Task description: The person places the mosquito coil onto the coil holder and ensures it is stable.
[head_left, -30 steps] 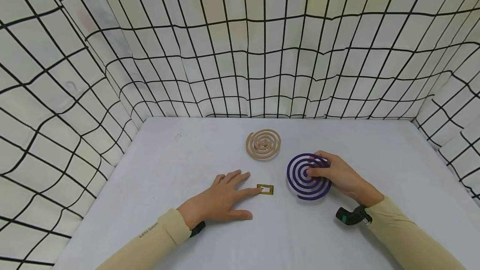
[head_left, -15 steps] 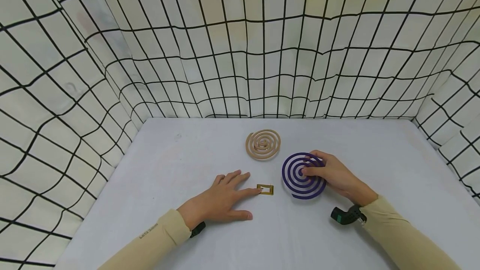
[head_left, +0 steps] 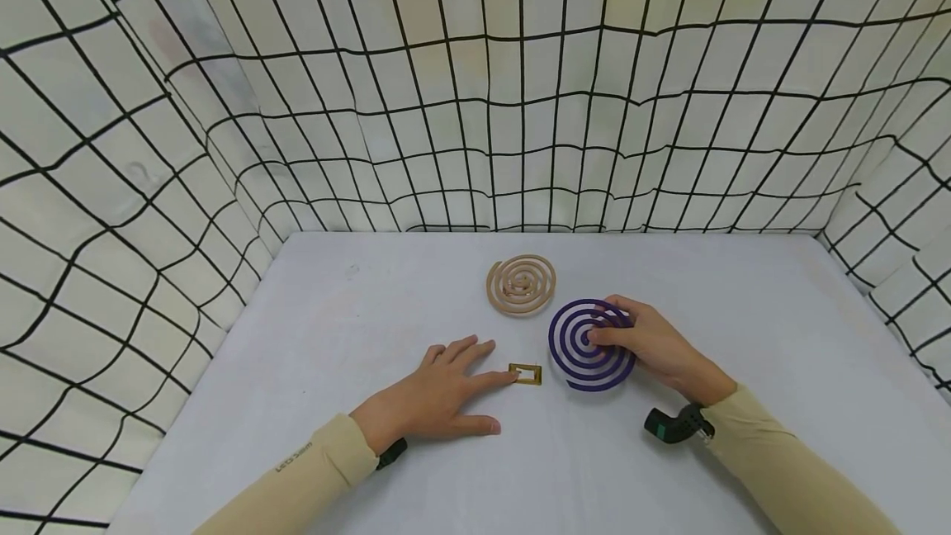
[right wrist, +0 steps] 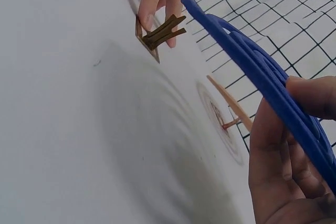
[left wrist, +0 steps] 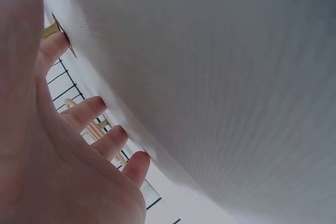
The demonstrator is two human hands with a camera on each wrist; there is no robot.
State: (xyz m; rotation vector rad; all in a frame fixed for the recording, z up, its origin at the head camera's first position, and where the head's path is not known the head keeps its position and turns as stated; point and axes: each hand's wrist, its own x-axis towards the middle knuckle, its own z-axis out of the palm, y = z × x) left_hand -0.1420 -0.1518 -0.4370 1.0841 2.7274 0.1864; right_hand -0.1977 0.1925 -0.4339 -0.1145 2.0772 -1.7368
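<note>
My right hand (head_left: pixel 664 353) pinches a purple mosquito coil (right wrist: pixel 254 74) between thumb and fingers near its centre, holding it above the table. The coil looks blue in the right wrist view and is tilted there, with its shadow on the cloth. My left hand (head_left: pixel 438 403) lies spread on the table, its index fingertip pressing a small gold metal coil stand (head_left: pixel 538 376). Upright prongs (right wrist: pixel 165 32) rise from the stand's rectangular base. To the right of the stand hangs the purple coil.
Farther back, a tan mosquito coil (head_left: pixel 520 312) sits raised on a similar small stand. White cloth covers the table (head_left: pixel 357 287). Black netting (head_left: pixel 523 106) over white walls encloses the back and sides.
My right hand has carried the purple coil a short way left, closer to the gold stand. My left hand and the tan coil stay in place.
</note>
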